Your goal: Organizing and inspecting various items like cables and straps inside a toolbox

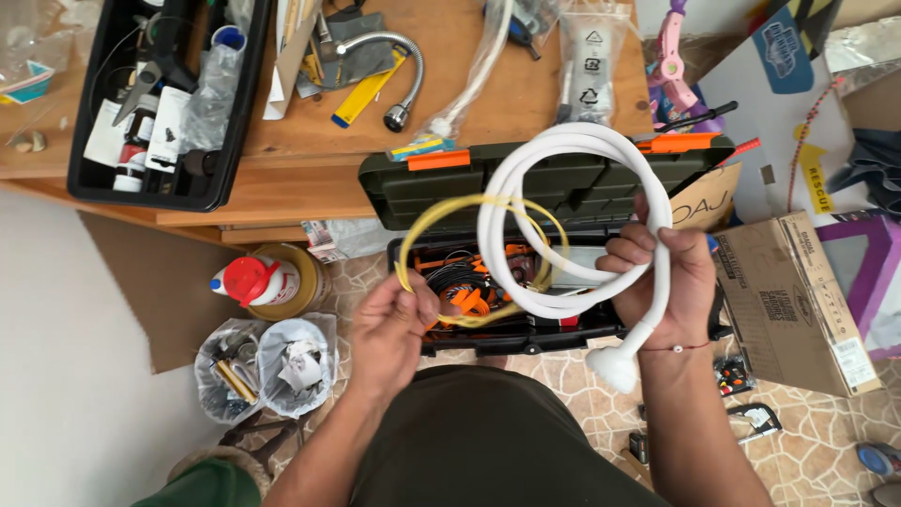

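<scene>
- The right hand [671, 282] gripped a coiled white hose [572, 225] above the open toolbox [563, 183].
- The left hand [389, 329] pinched a yellow wire loop [441, 214].
- The toolbox held orange and black cables [465, 286].
- A black crate [160, 103] at the bench's left edge held bottles and tools.

A brown cardboard box [793, 300] with dark print and a white label near its lower corner lies on the tiled floor at the right, and beside it, behind the toolbox lid, leans a brown cardboard piece [706, 197] with black lettering. On the wooden counter [310, 150], a clear plastic bag [589, 61] printed with black triangular symbols lies at the top, while the black tray [94, 183] at the left holds small containers with white labels [169, 117]. At the upper right stands a white board [779, 103] bearing a blue emblem and a yellow arrow.
</scene>
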